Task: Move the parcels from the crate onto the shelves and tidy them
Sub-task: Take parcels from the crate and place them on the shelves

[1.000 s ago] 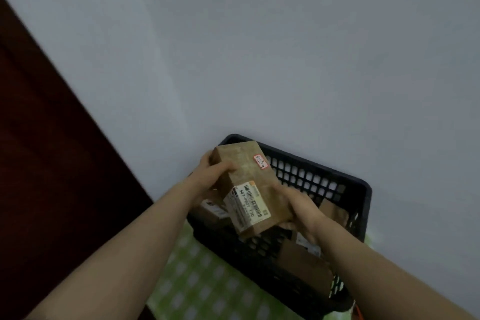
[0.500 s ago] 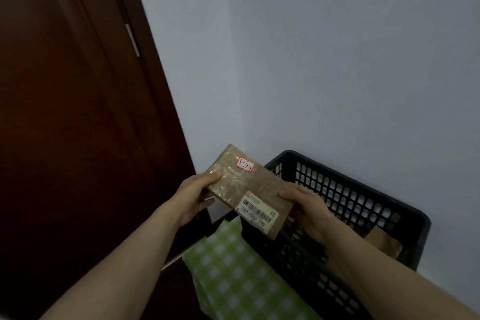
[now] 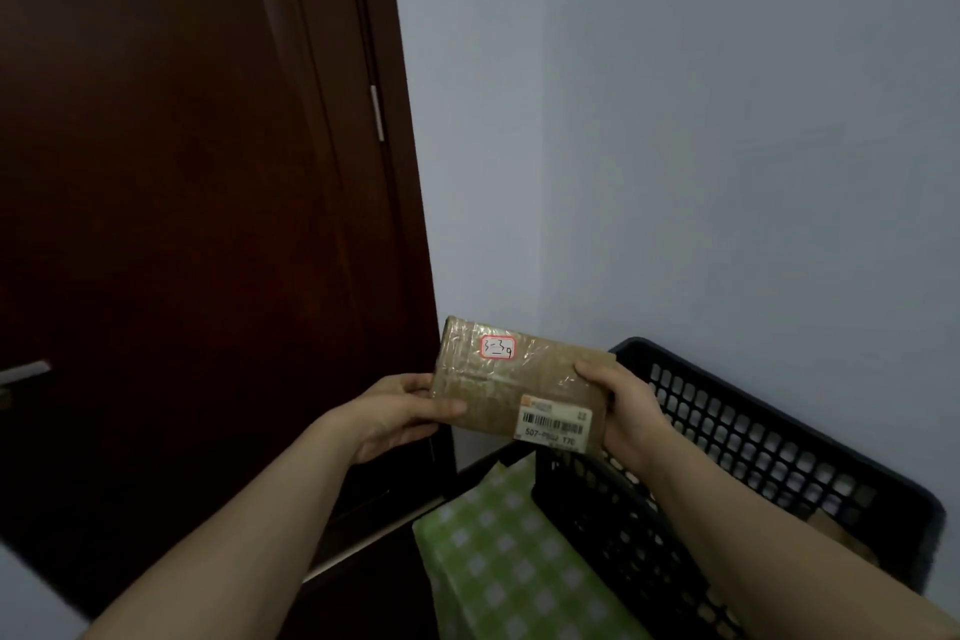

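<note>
A brown taped parcel (image 3: 498, 379) with a small red-edged handwritten tag and a white barcode label is held flat in front of me, above the crate's left rim. My left hand (image 3: 395, 413) grips its left end, thumb on top. My right hand (image 3: 626, 411) grips its right end, thumb on the top face. The black lattice crate (image 3: 779, 437) stands at the lower right against the wall. Another brown parcel (image 3: 841, 530) shows inside the crate behind my right forearm. No shelves are in view.
A dark wooden door (image 3: 182, 224) with a metal hinge plate fills the left side, its handle (image 3: 23, 372) at the far left edge. A pale wall runs behind the crate. Green checked cloth (image 3: 498, 556) lies under the crate's left side.
Both hands have lifted the parcel out of the crate and turned it level. My view has swung left, bringing the door into sight and pushing the crate to the lower right.
</note>
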Demonstrator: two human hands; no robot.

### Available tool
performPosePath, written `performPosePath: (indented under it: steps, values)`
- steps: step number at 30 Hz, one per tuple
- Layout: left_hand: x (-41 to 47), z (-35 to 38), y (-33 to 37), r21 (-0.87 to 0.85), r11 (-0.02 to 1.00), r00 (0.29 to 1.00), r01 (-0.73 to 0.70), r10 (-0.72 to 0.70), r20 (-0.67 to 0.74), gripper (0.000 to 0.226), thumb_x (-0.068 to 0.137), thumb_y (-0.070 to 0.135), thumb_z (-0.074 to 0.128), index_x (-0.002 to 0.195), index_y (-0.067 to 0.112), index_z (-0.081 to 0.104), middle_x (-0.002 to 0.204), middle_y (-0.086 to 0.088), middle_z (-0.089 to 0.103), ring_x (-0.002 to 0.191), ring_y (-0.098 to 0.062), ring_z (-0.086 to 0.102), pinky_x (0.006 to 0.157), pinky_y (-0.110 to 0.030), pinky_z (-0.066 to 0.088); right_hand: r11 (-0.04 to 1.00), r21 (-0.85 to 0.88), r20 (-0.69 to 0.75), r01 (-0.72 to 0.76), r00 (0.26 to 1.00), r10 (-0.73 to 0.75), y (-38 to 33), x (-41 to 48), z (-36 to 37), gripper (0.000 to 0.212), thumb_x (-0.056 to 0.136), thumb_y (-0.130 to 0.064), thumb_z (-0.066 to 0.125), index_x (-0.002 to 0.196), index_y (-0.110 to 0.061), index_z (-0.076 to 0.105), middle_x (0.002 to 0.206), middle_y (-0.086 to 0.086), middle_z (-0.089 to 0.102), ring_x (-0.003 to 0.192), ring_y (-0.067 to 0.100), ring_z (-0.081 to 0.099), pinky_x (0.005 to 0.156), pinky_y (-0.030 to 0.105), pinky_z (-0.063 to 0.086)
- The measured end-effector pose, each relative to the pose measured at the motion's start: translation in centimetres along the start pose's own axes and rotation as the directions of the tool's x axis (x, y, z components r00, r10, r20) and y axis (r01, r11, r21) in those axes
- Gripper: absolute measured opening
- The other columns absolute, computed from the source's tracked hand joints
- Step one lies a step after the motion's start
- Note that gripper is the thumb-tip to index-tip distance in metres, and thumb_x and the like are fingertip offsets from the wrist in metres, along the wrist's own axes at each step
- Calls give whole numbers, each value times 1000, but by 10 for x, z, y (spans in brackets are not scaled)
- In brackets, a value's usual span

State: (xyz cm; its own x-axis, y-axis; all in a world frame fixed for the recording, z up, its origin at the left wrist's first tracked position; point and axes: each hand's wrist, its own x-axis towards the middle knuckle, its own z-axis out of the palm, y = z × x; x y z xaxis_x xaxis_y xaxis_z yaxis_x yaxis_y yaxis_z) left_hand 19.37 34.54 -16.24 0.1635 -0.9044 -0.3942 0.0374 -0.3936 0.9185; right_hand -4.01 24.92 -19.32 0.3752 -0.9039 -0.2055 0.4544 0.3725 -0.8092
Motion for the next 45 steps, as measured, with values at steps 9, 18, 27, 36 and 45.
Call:
performPosePath:
  steps: [9, 18, 27, 36, 45]
  values:
    - [-32, -49, -6, -25, 1000, 999, -19, 18, -41, 45, 72, 2, 77, 113, 9, 61, 107, -4, 72, 108, -16, 64, 107, -34, 41, 997, -59, 26, -42, 999, 44, 24, -5, 52, 63, 60, -9, 74, 119, 2, 57, 109, 25, 66, 100, 42, 63, 92, 63, 46]
    - [-68, -106, -28, 33, 999, 991, -16, 20, -132, 69, 68, 4, 80, 131, 13, 51, 104, 2, 72, 107, -14, 63, 108, -37, 40, 981, -181, 52, -68, 996, 79, 63, -9, 102, 30, 89, -34, 62, 105, -10, 64, 98, 15, 73, 87, 34, 70, 76, 51, 56]
    - [-144, -127, -84, -51, 998, 938, -27, 7, -346, 65, 68, 11, 82, 126, 12, 53, 111, -3, 69, 98, -14, 67, 80, -23, 53, 930, -331, 175, -161, 958, 228, 126, -28, 149, 60, 80, -48, 70, 132, -22, 52, 114, 9, 67, 85, 29, 72, 63, 45, 57]
    - [-273, -74, -175, -232, 971, 614, 61, -219, -758, 36, 73, 39, 80, 93, 12, 65, 86, 3, 70, 77, -9, 68, 71, -18, 55, 774, -563, 323, -289, 785, 528, 205, -103, 173, 43, 81, -46, 70, 121, -39, 59, 113, 5, 65, 91, 32, 68, 70, 53, 57]
    - [-442, -29, -270, -447, 894, 283, -13, -426, -860, 44, 74, 43, 77, 100, 11, 62, 91, 3, 68, 78, -7, 66, 57, -14, 50, 586, -739, 394, -331, 494, 775, 301, -252, 208, 35, 83, -52, 65, 115, -37, 61, 109, 9, 67, 89, 37, 69, 77, 63, 52]
